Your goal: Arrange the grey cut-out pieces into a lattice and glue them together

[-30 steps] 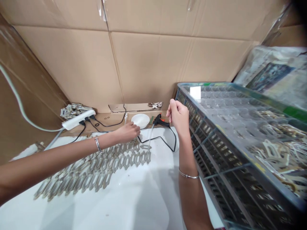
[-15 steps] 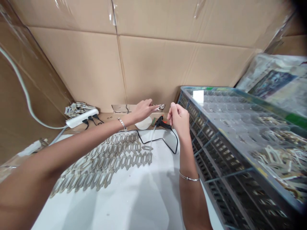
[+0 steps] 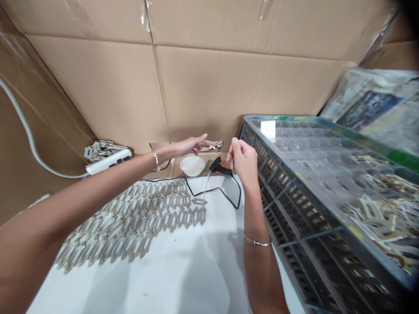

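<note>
My left hand (image 3: 191,147) is stretched out flat with its fingers apart, its fingertips reaching toward a small cluster of pale cut-out pieces (image 3: 215,144) on a cardboard ledge. My right hand (image 3: 241,158) is raised with its fingers pinched together, and nothing shows between them. Just left of that hand lies a black glue gun (image 3: 218,165) with an orange trigger and a clear glue stick trailing down from it. A white bowl (image 3: 192,166) sits below my left hand. Rows of interlocked grey-beige hair-clip-shaped pieces (image 3: 140,220) cover a white sheet (image 3: 183,274).
A large grey plastic crate (image 3: 327,174) with moulded cells holding loose pale pieces fills the right side. A white power strip (image 3: 108,161) and a heap of metal pieces (image 3: 103,150) lie at the back left. Cardboard walls (image 3: 203,83) enclose the back.
My left hand has moved from over the bowl and the front of the rows to the far ledge, uncovering the bowl. My right hand has barely moved.
</note>
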### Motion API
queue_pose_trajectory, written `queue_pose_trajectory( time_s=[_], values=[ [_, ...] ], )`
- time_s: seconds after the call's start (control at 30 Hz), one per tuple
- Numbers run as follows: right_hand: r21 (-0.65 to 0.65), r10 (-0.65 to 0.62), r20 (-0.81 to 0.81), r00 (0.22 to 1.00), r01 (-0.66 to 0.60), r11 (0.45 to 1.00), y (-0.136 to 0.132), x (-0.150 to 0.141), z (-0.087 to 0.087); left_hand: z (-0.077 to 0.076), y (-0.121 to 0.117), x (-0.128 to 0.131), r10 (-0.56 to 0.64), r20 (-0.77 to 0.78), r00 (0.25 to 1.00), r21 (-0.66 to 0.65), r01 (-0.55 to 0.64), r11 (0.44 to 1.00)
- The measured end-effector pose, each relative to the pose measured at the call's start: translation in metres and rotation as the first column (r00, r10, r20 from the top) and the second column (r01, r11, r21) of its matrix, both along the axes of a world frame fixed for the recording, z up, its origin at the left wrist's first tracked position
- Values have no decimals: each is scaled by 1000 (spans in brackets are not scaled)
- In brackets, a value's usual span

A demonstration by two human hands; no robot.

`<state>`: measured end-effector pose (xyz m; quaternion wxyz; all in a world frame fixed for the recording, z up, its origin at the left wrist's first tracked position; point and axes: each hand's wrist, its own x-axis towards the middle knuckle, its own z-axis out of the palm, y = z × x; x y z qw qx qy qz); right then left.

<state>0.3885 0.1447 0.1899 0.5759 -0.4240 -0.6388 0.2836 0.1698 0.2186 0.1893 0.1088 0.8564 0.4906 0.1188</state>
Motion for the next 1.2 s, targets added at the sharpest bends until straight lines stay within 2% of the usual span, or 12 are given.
queue_pose_trajectory(
  time_s=[0.17,0.23,0.33,0.43,0.53,0.63,0.73,0.8,0.87,1.0,1.1,1.2],
  values=[
    [-2,4,-32,999,-4,1000,-1,3,2,-9,9,9,210,-287,935,332,-109,937],
    [-1,5,-46,999,-5,1000,-1,5,3,-7,12,-1,317,-376,871,344,-187,920],
    [-6,3,-57,998,-4,1000,1,6,2,1,11,-17,200,-432,879,-17,-230,973],
    [-9,3,-49,999,-3,1000,2,5,1,5,7,-20,-83,-85,993,-394,43,918],
    [-9,10,-29,1000,-10,1000,1,3,1,3,7,-8,-125,131,983,-266,157,951],
    [-10,12,-32,999,-12,1000,0,4,1,-2,12,4,75,-72,995,25,-73,997],
    [0,4,-45,999,-4,1000,1,7,0,-3,19,3,338,-339,878,318,-231,920],
    [3,-8,-50,999,8,1000,2,10,0,-1,21,-6,389,-463,796,325,-256,910],
    [3,-15,-54,998,16,1000,3,12,0,5,19,-19,295,-522,800,103,-284,953],
    [-5,-4,-58,998,4,1000,3,10,0,26,8,-39,23,-120,992,-394,-69,916],
    [-13,4,-42,999,-5,1000,1,5,0,49,6,-48,30,216,976,-306,38,951],
    [-9,14,-24,1000,-15,1000,-1,1,0,67,12,-63,144,109,983,-78,-136,988]
  ],
)
